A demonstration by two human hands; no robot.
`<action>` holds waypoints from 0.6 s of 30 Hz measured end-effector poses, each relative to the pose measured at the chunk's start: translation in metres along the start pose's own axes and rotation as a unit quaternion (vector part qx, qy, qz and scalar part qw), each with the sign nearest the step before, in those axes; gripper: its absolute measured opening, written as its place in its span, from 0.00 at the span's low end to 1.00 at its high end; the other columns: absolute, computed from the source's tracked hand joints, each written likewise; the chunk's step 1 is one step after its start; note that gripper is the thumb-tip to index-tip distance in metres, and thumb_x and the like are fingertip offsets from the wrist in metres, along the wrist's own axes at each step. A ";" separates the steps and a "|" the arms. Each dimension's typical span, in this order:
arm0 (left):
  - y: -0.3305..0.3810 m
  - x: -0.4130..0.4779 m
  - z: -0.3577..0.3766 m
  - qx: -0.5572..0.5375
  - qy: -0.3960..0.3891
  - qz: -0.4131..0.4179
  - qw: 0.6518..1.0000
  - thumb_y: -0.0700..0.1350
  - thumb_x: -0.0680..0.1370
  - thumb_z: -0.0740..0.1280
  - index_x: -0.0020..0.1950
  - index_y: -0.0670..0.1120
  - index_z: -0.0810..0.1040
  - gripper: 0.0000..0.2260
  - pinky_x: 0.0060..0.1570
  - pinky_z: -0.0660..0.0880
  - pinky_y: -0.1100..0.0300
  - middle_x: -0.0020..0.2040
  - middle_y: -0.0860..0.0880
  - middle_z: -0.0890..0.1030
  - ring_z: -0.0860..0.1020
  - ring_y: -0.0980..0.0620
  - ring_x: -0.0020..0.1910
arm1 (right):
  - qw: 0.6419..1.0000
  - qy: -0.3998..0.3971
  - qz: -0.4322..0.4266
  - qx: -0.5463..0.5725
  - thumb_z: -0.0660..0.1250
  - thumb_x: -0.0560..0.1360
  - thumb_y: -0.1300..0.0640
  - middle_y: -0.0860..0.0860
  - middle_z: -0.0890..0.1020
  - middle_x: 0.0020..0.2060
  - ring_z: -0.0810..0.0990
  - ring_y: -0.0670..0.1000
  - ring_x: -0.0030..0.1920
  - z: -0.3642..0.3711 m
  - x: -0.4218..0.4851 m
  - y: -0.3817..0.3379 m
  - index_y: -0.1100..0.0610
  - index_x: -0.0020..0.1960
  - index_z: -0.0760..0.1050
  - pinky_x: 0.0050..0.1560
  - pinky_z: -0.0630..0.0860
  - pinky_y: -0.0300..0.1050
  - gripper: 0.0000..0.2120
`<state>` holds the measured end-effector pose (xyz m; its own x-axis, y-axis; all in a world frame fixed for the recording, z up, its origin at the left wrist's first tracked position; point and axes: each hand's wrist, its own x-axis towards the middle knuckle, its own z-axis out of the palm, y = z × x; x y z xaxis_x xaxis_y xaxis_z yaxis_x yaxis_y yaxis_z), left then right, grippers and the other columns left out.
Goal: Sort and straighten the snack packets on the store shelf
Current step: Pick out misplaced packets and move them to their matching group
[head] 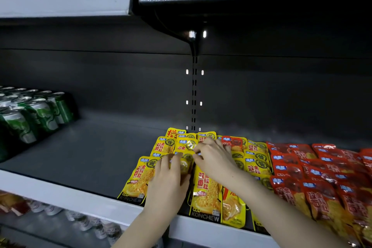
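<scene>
My left hand (169,179) lies flat, fingers straight, pressing down on a yellow packet (186,164) under its fingertips. My right hand (214,157), just beside it, curls thumb and forefinger at that packet's top right corner and seems to pinch it. The packet's long axis runs away from both hands, toward the back of the shelf (80,157). My right hand is nearer its top edge, so I think it should steer. The red packets (322,177) lie beyond my right wrist.
</scene>
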<state>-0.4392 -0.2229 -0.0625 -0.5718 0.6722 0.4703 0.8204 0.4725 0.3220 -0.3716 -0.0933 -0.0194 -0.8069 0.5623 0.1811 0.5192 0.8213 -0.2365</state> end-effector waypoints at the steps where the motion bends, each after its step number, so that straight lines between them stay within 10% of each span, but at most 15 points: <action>1: 0.000 0.000 0.001 0.003 -0.002 0.002 1.000 0.53 0.75 0.65 0.68 0.51 0.67 0.23 0.41 0.76 0.58 0.62 0.51 0.71 0.70 0.49 0.62 | 1.000 -0.009 0.001 -0.006 0.57 0.80 0.48 0.50 0.71 0.61 0.65 0.55 0.65 0.001 0.000 -0.001 0.52 0.61 0.74 0.61 0.63 0.56 0.14; 13: -0.003 0.000 0.006 -0.023 0.029 -0.001 0.999 0.49 0.69 0.74 0.58 0.46 0.74 0.20 0.33 0.75 0.59 0.52 0.49 0.76 0.76 0.46 0.53 | 1.000 0.001 0.004 0.003 0.59 0.79 0.50 0.51 0.70 0.63 0.64 0.55 0.66 -0.003 0.004 -0.008 0.49 0.64 0.73 0.62 0.62 0.57 0.15; 18: 0.000 0.003 0.003 -0.047 0.020 -0.019 0.999 0.51 0.74 0.69 0.63 0.46 0.71 0.21 0.47 0.73 0.55 0.57 0.48 0.74 0.71 0.45 0.58 | 0.999 0.041 0.019 0.018 0.58 0.79 0.48 0.47 0.70 0.62 0.65 0.52 0.65 -0.014 -0.021 0.014 0.47 0.65 0.70 0.62 0.63 0.53 0.15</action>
<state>-0.4410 -0.2192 -0.0638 -0.6035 0.6307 0.4878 0.7960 0.4409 0.4147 -0.3433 -0.0920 -0.0131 -0.7605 0.6001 0.2480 0.5377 0.7961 -0.2776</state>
